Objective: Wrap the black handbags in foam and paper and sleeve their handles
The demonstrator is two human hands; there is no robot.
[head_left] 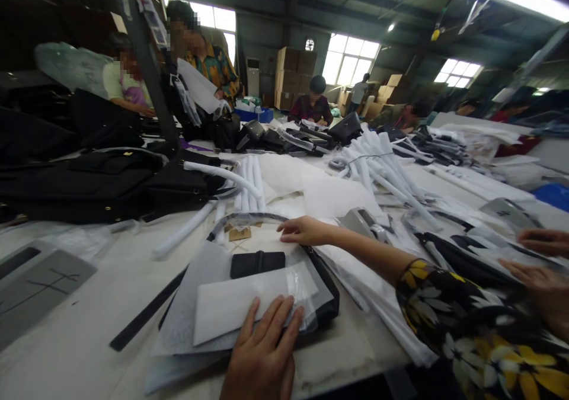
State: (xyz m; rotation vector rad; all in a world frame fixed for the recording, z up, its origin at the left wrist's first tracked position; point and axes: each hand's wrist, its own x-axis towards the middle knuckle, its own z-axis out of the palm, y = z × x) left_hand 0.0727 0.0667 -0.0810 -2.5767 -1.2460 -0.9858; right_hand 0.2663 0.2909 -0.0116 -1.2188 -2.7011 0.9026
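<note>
My left hand (267,349) lies flat, fingers spread, on a white packet (235,311) with a clear plastic end. The packet rests on thin white sheets (178,323) over a black bag (331,302), mostly covered. Above the packet sits a small black piece (258,264) with a band across its middle. My right hand (306,231) reaches over the bag's far side, fingers apart and slightly bent, beside the plastic-wrapped handle (249,217). Its fingertips hold nothing visible; whether they touch the bag is unclear. A black strap (146,311) sticks out leftward.
Black bags (89,181) are piled at left, near a grey panel (44,287). White wrapped tubes (368,157) lie bundled beyond my right hand. A co-worker's hands (533,275) are at the right edge. Several people work across the table.
</note>
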